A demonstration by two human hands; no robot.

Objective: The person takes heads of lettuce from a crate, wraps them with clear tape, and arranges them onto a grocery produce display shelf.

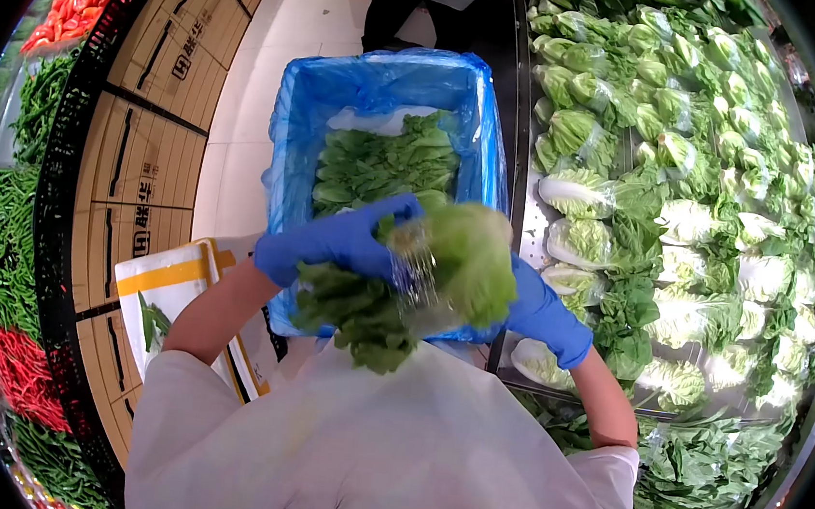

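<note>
Just above the near side of a blue plastic-lined bin (295, 99), I hold a head of lettuce (470, 265) with a clear wrap around its middle. Its pale, rounded end points right and its dark leaves hang to the left. My left hand (336, 241), in a blue glove, is closed around the wrapped middle. At the pale end is my right hand (543, 315), also gloved in blue; the lettuce hides part of its fingers. More leafy green heads (387, 161) lie inside the bin.
To the right, a sloped display holds rows of wrapped Chinese cabbages (686, 226) and leafy greens. Stacked cardboard boxes (159, 155) and a pepper shelf (13, 220) stand left. A white box (172, 282) sits near my left arm. Another person (429, 4) stands beyond the bin.
</note>
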